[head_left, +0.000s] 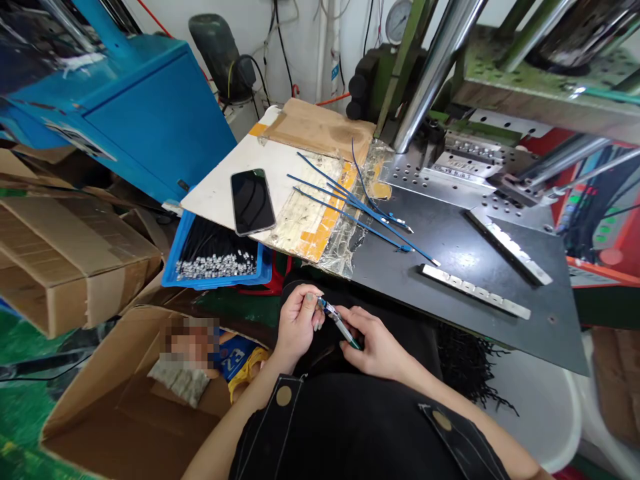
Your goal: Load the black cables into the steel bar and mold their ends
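Over my lap, my left hand (299,319) is closed in a pinch on a small blue piece (323,305) with a shiny metal bit, perhaps a cable end. My right hand (371,337) is wrapped around a slim silver tool with a dark green end (344,328), which looks like a utility knife. The tool's tip meets the blue piece between my fingers. On the table beyond lie several blue cables (360,208) with metal connectors at their near ends. Two slotted metal bars (475,291) rest to their right.
A phone (253,201) lies on the board at the table's left. Below it stands a blue bin (220,280) of black cables with metal ends. A press (465,160) rises at the back right. Cardboard boxes (100,400) are on the left, a white tub (545,407) on the right.
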Demonstrator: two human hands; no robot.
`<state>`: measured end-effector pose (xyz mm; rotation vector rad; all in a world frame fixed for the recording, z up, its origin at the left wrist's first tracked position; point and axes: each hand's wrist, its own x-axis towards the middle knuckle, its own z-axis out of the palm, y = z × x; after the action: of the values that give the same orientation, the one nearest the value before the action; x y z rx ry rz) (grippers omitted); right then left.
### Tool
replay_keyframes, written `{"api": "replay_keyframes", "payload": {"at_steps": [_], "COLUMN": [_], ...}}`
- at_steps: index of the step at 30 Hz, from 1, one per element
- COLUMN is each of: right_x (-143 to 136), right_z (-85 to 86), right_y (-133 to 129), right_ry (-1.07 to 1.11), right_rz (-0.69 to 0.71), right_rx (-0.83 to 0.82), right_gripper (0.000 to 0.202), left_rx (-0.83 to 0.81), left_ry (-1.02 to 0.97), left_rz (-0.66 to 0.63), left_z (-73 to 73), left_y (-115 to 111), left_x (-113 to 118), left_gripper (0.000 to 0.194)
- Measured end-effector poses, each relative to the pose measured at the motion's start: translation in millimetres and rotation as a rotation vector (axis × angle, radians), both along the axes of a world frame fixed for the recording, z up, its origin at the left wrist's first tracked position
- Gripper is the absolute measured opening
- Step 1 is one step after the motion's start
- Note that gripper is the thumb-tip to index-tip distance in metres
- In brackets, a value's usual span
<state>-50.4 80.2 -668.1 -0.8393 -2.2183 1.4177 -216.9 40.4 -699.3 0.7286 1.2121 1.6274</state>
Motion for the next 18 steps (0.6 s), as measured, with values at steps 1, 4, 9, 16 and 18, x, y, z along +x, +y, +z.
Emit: {"api": "replay_keyframes", "payload": {"at_steps": [1,4,9,16,18], "right_x": [1.0,3.9,8.9,10.7,9.0], "right_z": [1.1,1.2,-16.2,-16.3,-7.4], "right_y": [0.1,2.2,10.0,11.4,9.1], "right_ry": [0.003,0.065,0.310,0.335,0.196], "right_rz": [0.007,0.041,0.187,0.194,0.120], "right_rx": [-0.008,-0.135,-0.911,-1.020,-0.665], "right_gripper": [0.059,0.042,0.033,0.040,0.043], "left_rx": [-0.003,-0.020,0.030,-0.038,-0.084], "left_ry": [-0.037,-0.153,-0.348,-0.266,-0.128], "left_rz": [-0.022,-0.102,-0.172,-0.110,-0.028], "left_z": [0.6,5.1,8.8,-1.0,-2.8], "left_y": [-0.4,-0.7,0.1,1.7,3.2], "left_x": [-1.9,-5.4,-2.6,1.4,2.4], "left_gripper": [0.021,0.022,0.021,0.024,0.025]}}
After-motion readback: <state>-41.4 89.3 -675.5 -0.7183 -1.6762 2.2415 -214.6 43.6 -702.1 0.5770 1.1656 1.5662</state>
